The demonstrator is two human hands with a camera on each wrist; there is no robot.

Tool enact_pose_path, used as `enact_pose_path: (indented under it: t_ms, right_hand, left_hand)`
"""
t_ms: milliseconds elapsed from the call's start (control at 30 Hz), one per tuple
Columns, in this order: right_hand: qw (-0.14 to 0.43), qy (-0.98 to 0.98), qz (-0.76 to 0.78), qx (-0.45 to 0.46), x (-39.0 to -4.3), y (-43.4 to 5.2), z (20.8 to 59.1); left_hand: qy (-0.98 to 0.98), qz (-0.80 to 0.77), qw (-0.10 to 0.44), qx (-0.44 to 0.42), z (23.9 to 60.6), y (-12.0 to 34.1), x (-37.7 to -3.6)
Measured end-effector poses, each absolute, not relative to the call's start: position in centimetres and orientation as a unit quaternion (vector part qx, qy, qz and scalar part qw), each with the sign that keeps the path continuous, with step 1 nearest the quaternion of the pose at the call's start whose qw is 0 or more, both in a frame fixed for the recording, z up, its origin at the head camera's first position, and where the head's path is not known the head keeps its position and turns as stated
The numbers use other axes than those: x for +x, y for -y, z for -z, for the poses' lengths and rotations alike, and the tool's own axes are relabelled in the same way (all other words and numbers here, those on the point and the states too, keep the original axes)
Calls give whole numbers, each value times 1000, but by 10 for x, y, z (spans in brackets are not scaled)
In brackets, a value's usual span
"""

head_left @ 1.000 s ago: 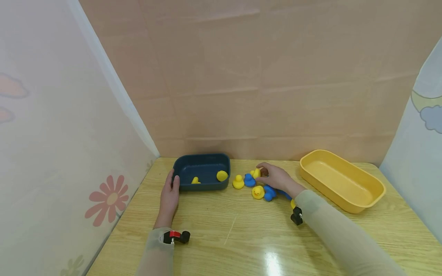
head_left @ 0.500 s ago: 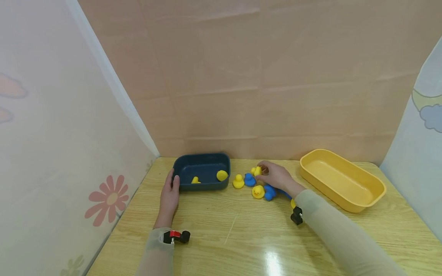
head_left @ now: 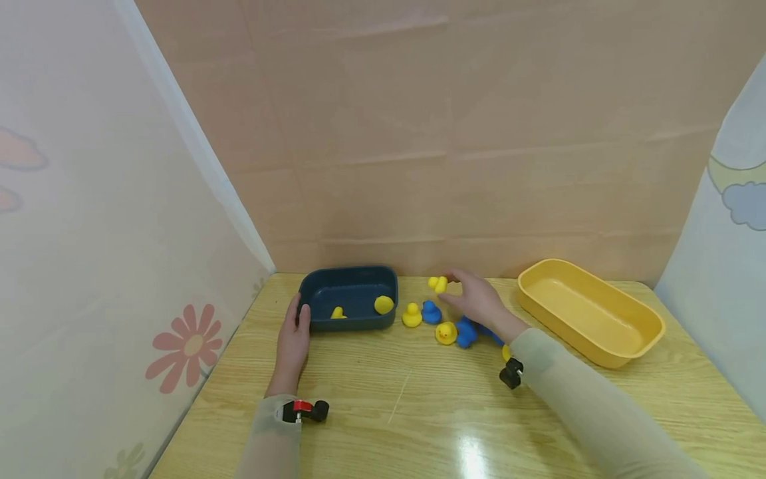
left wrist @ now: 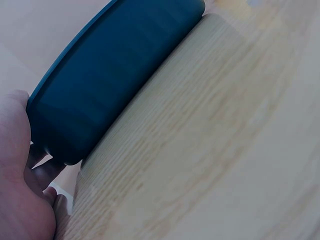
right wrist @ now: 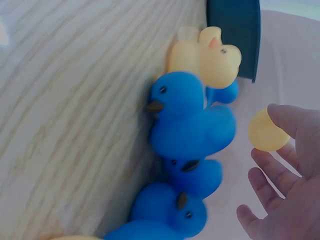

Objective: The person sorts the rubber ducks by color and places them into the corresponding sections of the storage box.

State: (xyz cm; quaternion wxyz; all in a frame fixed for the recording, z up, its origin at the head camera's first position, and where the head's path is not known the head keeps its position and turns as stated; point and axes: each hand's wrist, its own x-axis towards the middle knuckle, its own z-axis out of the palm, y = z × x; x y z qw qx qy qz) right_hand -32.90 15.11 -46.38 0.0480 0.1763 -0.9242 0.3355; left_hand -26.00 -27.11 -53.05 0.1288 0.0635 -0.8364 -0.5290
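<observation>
My right hand [head_left: 479,299] pinches a yellow rubber duck [head_left: 438,284] between thumb and fingers, raised above the table. That duck [right wrist: 267,132] shows partly behind the thumb in the right wrist view. Below and left of the hand are a blue rubber duck [head_left: 431,313] and a yellow duck [head_left: 411,315]. Closer to me, another yellow duck [head_left: 445,333] touches a blue one [head_left: 466,332]. My left hand [head_left: 294,337] rests against the left end of a navy bin [head_left: 347,324], fingers fairly straight along its wall. Inside the bin lie two yellow ducks, one of them [head_left: 383,305] at the right end.
A yellow bin [head_left: 586,336] stands slanted at the right of the wooden table [head_left: 359,412]. More blue ducks [right wrist: 167,207] lie under my right forearm, partly hidden. A brown backdrop [head_left: 449,166] rises behind the table's far edge.
My right hand has lifted the yellow duck up and slightly left, away from the blue duck beside it. The left hand and navy bin have stayed put.
</observation>
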Motion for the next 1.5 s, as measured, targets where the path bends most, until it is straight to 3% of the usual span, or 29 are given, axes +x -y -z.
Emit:
enact_pose_path:
  t_ms: [333,1500]
  right_hand:
    - [79,914,-346,197,-321,-127,446]
    - [37,901,-356,245,-308,-43,445]
  left_hand:
    - [837,527,129,68,532,273,-260]
    - [835,530,128,68,532,272,-261]
